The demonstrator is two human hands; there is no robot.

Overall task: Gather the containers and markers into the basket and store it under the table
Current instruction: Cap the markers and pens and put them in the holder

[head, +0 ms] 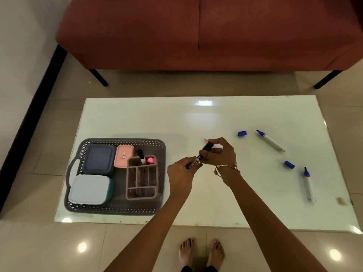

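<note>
Head view.

Setting: a tiled floor, a red sofa (196, 32) at the back, and a low glossy white table (196, 118) in front of the standing person.

Item 1. Grey basket (117, 142), on the table's left part. It holds a dark blue container (99, 159), a pink container (124, 155) and a pale blue container (89, 189), laid flat side by side, probably so all fit in one layer. Beside them is a pink organiser (142, 185) with one capped marker (141, 156) standing upright in a slot.

Item 2. Black marker (198, 158), held above the table just right of the basket. The left hand (181, 171) grips the barrel and the right hand (220, 152) pinches the cap end. The hands are close together, apparently pressing the cap home before stowing.

Item 3. Two blue markers (272, 141) (308, 183), uncapped, lying on the table's right part. Their two blue caps (242, 133) (289, 164) lie loose nearby, so they likely await capping.

Writing: the black marker's label shows letters, but they are not legible. The pink lid's small sticker is too small to read.
</note>
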